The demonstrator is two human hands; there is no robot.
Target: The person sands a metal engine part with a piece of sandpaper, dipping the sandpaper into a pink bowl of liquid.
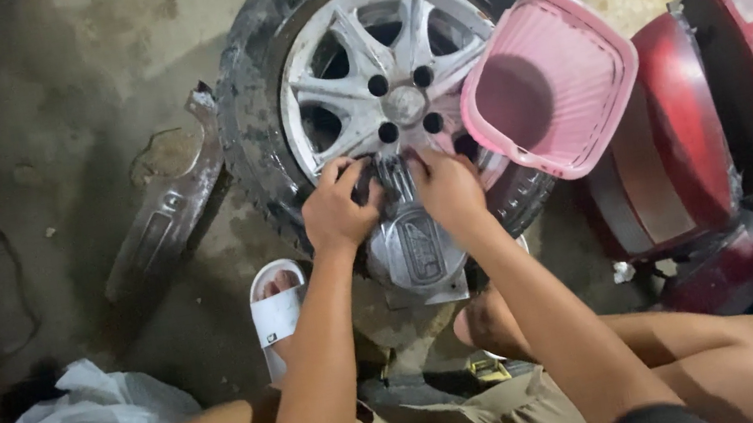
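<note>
Both hands, left [335, 213] and right [450, 192], gripped a silvery, embossed metal cover [413, 248], seemingly by its upper edge.

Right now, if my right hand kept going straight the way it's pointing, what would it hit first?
Most likely the silver alloy wheel just past your right hand, near its hub holes; the pink basket sits off to the side. Depth is unclear.

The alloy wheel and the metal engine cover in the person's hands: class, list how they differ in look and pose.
The alloy wheel is large, round and spoked, with bolt holes, and sits inside a dirty black tyre on the floor. The metal engine cover is smaller, solid and embossed. The left hand and right hand grip the cover's upper end; the wheel lies untouched. Both are dull silver metal.
</note>
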